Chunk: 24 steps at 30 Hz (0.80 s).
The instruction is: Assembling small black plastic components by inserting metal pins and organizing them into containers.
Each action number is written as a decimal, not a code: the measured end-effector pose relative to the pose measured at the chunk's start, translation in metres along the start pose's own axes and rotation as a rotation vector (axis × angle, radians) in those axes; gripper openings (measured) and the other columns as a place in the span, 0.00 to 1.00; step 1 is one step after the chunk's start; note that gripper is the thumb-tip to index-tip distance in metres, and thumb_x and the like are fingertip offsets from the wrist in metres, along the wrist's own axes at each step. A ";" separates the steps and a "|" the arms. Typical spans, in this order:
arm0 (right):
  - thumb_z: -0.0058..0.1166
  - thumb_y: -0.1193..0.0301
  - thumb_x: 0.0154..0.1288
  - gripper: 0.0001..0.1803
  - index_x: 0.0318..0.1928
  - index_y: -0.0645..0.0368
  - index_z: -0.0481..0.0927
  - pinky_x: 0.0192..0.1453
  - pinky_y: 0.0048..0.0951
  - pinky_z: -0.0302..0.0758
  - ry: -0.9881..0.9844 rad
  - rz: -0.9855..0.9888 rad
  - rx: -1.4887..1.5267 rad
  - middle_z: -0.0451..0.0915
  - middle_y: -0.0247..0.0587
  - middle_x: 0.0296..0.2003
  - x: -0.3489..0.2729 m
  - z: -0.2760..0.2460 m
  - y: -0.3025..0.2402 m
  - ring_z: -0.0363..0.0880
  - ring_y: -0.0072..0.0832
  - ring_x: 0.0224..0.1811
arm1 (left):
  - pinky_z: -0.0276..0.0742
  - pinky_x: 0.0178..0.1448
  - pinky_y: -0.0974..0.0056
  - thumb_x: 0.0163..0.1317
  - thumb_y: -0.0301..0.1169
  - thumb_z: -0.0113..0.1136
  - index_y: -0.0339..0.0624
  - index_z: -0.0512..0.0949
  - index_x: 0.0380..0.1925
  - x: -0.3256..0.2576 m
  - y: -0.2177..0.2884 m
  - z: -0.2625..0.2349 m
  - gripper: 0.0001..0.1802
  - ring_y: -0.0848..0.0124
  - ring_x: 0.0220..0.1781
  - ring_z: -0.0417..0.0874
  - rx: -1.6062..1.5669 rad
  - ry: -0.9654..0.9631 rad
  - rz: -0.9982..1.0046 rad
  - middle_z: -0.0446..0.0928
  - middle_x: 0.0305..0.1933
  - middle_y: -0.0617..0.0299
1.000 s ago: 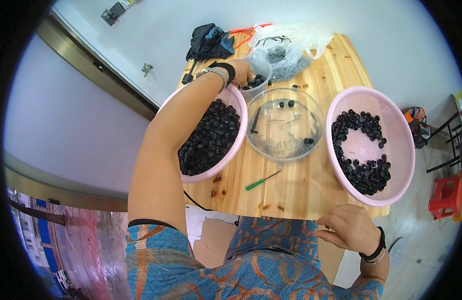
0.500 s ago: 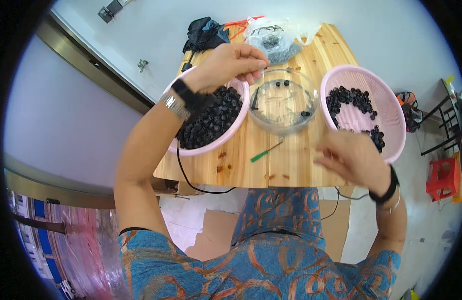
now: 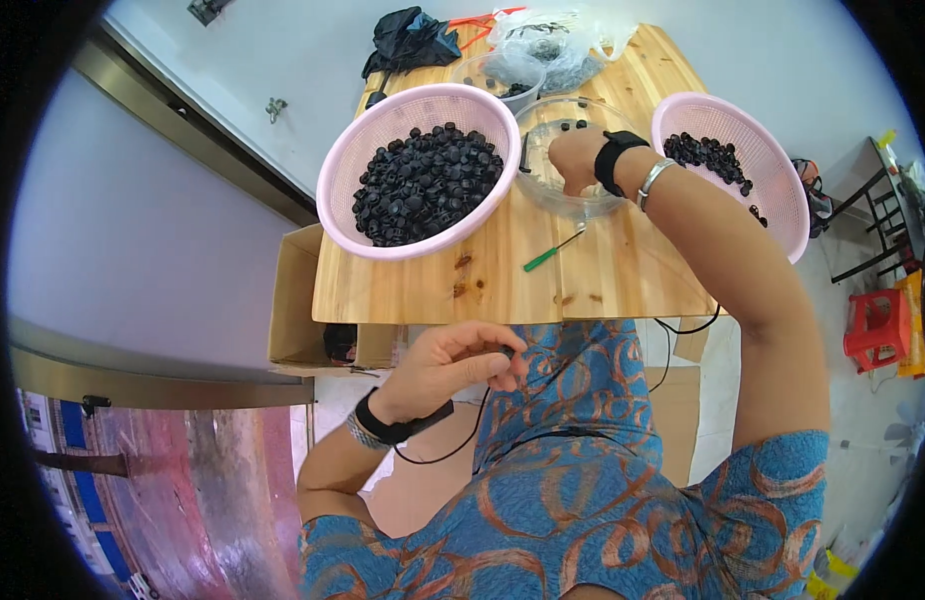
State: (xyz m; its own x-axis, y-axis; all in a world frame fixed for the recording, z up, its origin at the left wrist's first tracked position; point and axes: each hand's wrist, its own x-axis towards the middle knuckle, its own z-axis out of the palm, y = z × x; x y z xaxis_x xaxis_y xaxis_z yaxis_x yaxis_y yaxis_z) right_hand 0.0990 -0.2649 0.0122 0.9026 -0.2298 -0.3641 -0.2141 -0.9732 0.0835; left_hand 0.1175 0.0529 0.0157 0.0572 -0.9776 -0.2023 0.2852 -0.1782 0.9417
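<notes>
My left hand [image 3: 461, 368] is drawn in near my lap, just below the table's front edge. Its thumb and fingers pinch a small black piece [image 3: 508, 351], mostly covered by the fingertips. My right hand [image 3: 579, 162] reaches down into a clear round plastic tray [image 3: 556, 205] in the middle of the table. Its fingertips are hidden beneath the hand, so what they touch does not show. Small black parts [image 3: 581, 125] lie at the tray's far side. To the left, a pink basket [image 3: 335, 215] holds a heap of black knob-like parts [image 3: 428, 185].
A second pink basket [image 3: 783, 215] with fewer black parts stands right. A green-handled screwdriver [image 3: 541, 260] lies in front of the tray. Behind are a small clear tub [image 3: 531, 95], a clear plastic bag [image 3: 573, 70] and a black bag [image 3: 411, 42]. A cardboard box [image 3: 293, 300] sits below left.
My left hand has come back from over the tray to near my lap. My right hand has moved from the table's right front into the tray. The small tub behind now shows.
</notes>
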 end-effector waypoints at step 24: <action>0.62 0.65 0.42 0.15 0.31 0.60 0.79 0.37 0.37 0.74 0.053 -0.025 0.119 0.80 0.47 0.32 0.007 0.001 -0.009 0.79 0.39 0.37 | 0.75 0.40 0.71 0.61 0.25 0.53 0.34 0.71 0.45 0.024 -0.056 0.019 0.12 0.73 0.35 0.78 -0.360 0.164 0.169 0.77 0.38 0.56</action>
State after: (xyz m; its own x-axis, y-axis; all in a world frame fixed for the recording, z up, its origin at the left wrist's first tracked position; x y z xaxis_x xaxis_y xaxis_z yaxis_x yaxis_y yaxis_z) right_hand 0.1074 -0.2577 0.0080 0.9260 -0.2085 -0.3147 -0.2313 -0.9722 -0.0365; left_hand 0.0846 0.0375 -0.0368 0.2754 -0.9537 -0.1206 0.5731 0.0621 0.8171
